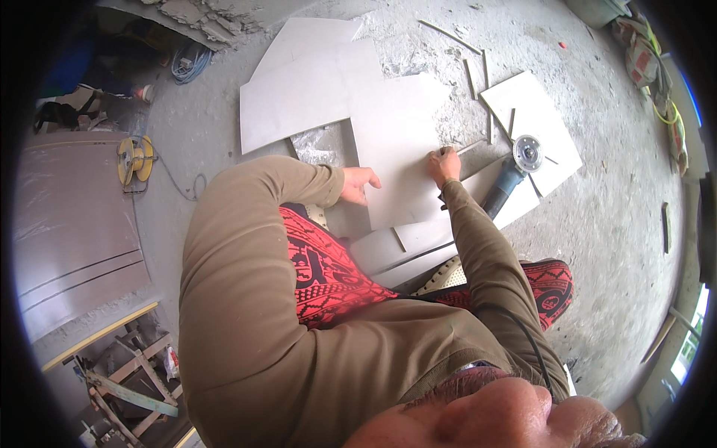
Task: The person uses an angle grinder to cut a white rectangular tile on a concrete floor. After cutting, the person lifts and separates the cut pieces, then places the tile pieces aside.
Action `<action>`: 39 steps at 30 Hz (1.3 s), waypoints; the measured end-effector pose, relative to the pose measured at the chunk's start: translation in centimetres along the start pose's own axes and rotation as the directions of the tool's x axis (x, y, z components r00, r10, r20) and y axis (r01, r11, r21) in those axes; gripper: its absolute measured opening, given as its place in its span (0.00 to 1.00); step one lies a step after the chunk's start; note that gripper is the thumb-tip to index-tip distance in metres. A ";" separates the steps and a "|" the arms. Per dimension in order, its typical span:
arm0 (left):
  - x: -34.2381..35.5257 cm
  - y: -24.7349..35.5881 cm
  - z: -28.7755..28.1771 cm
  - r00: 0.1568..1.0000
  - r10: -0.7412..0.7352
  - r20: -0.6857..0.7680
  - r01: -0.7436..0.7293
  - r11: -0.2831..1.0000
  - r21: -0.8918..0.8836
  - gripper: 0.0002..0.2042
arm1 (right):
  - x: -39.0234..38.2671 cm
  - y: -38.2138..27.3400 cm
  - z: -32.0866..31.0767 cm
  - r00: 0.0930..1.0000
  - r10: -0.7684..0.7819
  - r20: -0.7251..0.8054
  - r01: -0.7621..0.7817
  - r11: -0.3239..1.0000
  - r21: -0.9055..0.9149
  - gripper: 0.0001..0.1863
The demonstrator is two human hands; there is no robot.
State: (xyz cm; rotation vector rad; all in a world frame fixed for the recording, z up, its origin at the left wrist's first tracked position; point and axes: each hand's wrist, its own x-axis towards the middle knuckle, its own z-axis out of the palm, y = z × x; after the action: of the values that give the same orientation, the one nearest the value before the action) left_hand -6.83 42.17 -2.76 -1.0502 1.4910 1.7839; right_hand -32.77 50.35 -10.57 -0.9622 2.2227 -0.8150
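A large pale tile [396,127] lies before me, with other cut tile pieces around it. At its left edge is my left hand [361,184], fingers and thumb apart, with nothing visible in it. My right hand [445,164] is closed near the tile's right edge, fingers bent downward. A small dark thing shows at its fingertips, too small to name. To the right of that hand, a blue angle grinder [509,179] with a round cutting disc [527,153] rests on tile pieces, its disc end pointing away from me.
Narrow offcut strips [470,78] lie among dust and rubble ahead. A white tile piece [515,97] is at the right. Far left are a yellow cable reel [134,160], a coiled blue cable [191,63] and a film-covered brown panel [75,224]. Bags [638,56] stand along the right side.
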 end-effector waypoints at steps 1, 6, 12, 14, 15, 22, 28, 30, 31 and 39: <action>0.1 -0.5 -0.2 1.000 -0.017 -0.006 0.016 0.999 -0.040 0.34 | 0.0 -0.3 0.1 1.000 0.011 0.015 -0.011 1.000 -0.008 0.19; 0.4 -0.5 -0.7 0.980 0.195 0.051 -0.198 0.884 0.424 0.30 | 0.4 0.8 -0.1 0.998 0.066 -0.003 -0.066 0.996 -0.065 0.15; 3.3 -1.2 -0.4 0.990 0.114 0.082 -0.125 0.981 0.147 0.28 | -0.1 1.0 -1.6 0.991 0.135 -0.009 -0.135 0.985 -0.103 0.14; 5.9 -6.3 -2.3 0.990 0.080 0.120 -0.071 0.995 -0.076 0.30 | -0.4 -0.3 -1.1 0.992 0.125 0.016 -0.123 0.986 -0.110 0.15; 6.3 -8.7 -3.4 0.991 0.051 0.125 -0.032 0.989 -0.146 0.31 | -0.7 -1.5 -0.5 0.993 0.110 0.036 -0.106 0.989 -0.101 0.15; 4.3 0.0 0.6 0.971 -0.202 0.130 0.240 0.851 -0.466 0.41 | -0.1 0.5 -2.8 0.991 0.125 0.050 -0.109 0.962 -0.252 0.16; -1.1 1.9 -0.4 0.968 -0.244 0.055 0.243 0.862 -0.446 0.36 | 2.0 -4.2 -6.7 0.968 -0.073 0.242 0.167 0.904 -0.393 0.21; -1.8 1.2 -0.3 0.971 -0.231 0.056 0.232 0.870 -0.435 0.35 | 2.4 -6.2 -9.7 0.934 -0.175 0.312 0.297 0.867 -0.400 0.21; -1.9 1.3 0.0 0.974 -0.220 0.059 0.224 0.876 -0.427 0.35 | 2.9 -6.5 -11.4 0.901 -0.233 0.365 0.377 0.837 -0.397 0.20; -3.1 1.1 -0.7 0.978 -0.205 0.024 0.206 0.977 -0.048 0.27 | -4.6 -10.0 -19.7 0.709 -0.364 0.604 0.635 0.702 -0.323 0.16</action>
State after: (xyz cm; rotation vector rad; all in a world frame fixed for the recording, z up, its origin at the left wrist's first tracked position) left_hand -5.95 41.46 0.43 -1.1649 1.2819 1.6876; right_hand -39.75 54.33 10.56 -1.8923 1.7148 -0.1055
